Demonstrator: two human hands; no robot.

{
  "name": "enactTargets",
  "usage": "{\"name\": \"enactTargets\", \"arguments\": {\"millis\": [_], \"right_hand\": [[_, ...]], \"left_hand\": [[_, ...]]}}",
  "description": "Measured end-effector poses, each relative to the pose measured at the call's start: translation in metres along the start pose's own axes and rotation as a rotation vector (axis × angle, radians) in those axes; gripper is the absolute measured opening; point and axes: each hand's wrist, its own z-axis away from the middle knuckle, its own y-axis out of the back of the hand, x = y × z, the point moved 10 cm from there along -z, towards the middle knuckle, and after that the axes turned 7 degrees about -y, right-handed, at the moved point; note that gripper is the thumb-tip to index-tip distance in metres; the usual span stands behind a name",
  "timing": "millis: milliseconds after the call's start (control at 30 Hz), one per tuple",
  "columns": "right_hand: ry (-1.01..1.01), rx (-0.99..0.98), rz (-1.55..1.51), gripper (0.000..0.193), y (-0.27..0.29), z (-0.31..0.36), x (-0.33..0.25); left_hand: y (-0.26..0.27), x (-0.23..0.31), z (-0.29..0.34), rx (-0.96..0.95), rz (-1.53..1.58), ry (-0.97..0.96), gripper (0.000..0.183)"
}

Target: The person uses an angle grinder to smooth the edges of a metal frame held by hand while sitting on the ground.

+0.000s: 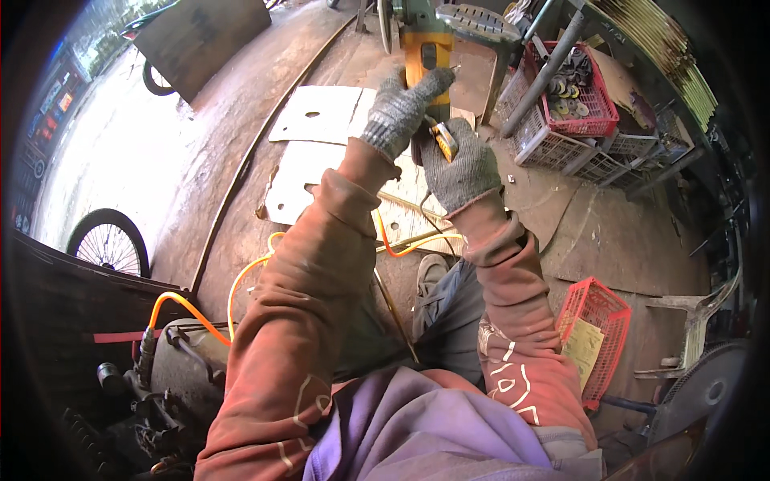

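Note:
Both my hands wear grey knit gloves and are raised in front of me. My left hand (399,111) is closed around a long yellow-and-black tool (429,56) whose exact kind I cannot make out; a dark oblong patch shows on its upper face. Just below it to the right, my right hand (464,164) is closed at the tool's lower end. A small yellow-and-silver piece (443,142) shows beside its fingers; whether it belongs to the tool I cannot tell. A thin dark cord hangs below the right hand.
Pale sheets with holes (314,112) lie on the floor beneath my hands. An orange hose (172,298) curls from a tank-like machine on the left. A stool (479,22) stands ahead, with crates (553,148) to its right. Another red basket (607,309) sits by my right elbow.

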Motion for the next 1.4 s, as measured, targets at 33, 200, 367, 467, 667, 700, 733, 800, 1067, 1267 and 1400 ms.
{"name": "enactTargets", "arguments": {"millis": [33,200,367,467,667,700,733,800,1067,1267,1400], "right_hand": [[0.004,0.009,0.024,0.029,0.001,0.000,0.000],[0.001,0.032,0.005,0.032,0.005,0.001,-0.001],[-0.020,0.002,0.089,0.033,-0.002,0.001,0.000],[-0.033,0.009,0.049,0.034,-0.002,0.001,-0.001],[0.008,0.033,0.089,0.033,-0.002,0.002,-0.004],[-0.015,0.000,0.116,0.029,-0.007,0.002,-0.001],[-0.020,-0.014,0.121,0.025,-0.009,0.002,0.000],[0.019,-0.048,0.007,0.021,-0.010,0.002,-0.004],[-0.305,-0.204,-0.978,0.011,0.021,-0.006,0.021],[-0.183,-0.193,-0.981,0.015,0.023,-0.010,0.013],[-0.105,-0.312,-0.950,0.016,0.007,-0.002,-0.005]], "left_hand": [[0.000,0.001,0.000,0.003,-0.014,-0.009,0.053],[0.005,-0.003,-0.004,0.044,-0.192,0.019,0.062],[0.013,-0.004,-0.007,0.107,-0.190,0.006,0.075],[0.017,0.000,-0.007,0.144,-0.217,-0.027,0.074],[0.015,0.001,-0.004,0.140,-0.181,0.033,0.063],[0.014,0.003,-0.004,0.141,-0.169,0.023,0.062],[0.012,0.005,-0.004,0.133,-0.156,0.013,0.061],[0.011,0.005,-0.003,0.145,-0.138,0.010,0.059],[0.018,0.002,-0.012,0.125,0.348,-0.002,0.044],[-0.006,0.023,-0.001,-0.313,1.048,0.116,0.066],[-0.015,0.031,0.009,-0.487,1.153,0.179,0.062]]}}
